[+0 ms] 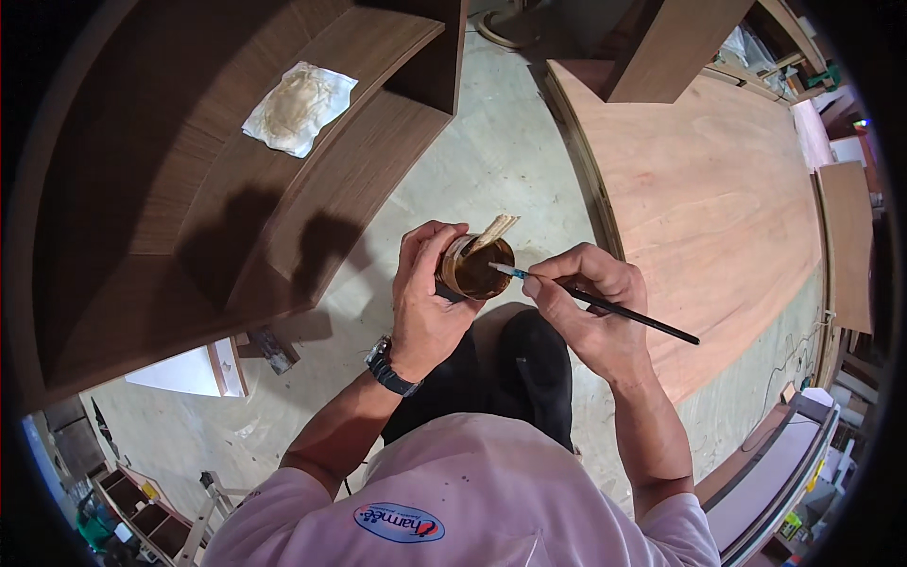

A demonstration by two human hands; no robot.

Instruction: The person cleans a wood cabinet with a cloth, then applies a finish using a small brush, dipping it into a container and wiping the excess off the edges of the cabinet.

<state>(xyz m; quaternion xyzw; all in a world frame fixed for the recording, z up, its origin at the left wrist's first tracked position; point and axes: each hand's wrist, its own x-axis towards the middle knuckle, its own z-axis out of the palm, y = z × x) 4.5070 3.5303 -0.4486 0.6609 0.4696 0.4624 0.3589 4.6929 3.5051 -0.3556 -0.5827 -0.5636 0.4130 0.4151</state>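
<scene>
A small round tin point(451, 265) of brown liquid point(476, 281) is held over the person's lap, near the middle of the view, its open mouth facing up toward the head. A pale, flat wooden stick point(496, 230) leans out of it over the far rim. The left hand point(423, 298) is curled around the tin from the left, partly closed to its width, fingers on the far side and thumb on the near side. The right hand point(605, 335) pinches a slim brush point(652, 322) with a black handle between thumb and bent fingers. The brush's pale tip is over the tin's mouth; whether it touches the liquid cannot be told.

A dark-strapped watch point(389, 369) circles the left wrist. Below are dark trousers point(537, 364) and a pale shirt point(491, 482) with an oval badge.

To the left stands a curved dark-brown wooden unit point(354, 170) with shelves; a crumpled white cloth or paper point(300, 109), stained brown, lies on one. To the right is a broad light-wood panel point(709, 198), with a brown wooden piece point(671, 57) at its far end. Greyish floor point(463, 180) shows between them.
</scene>
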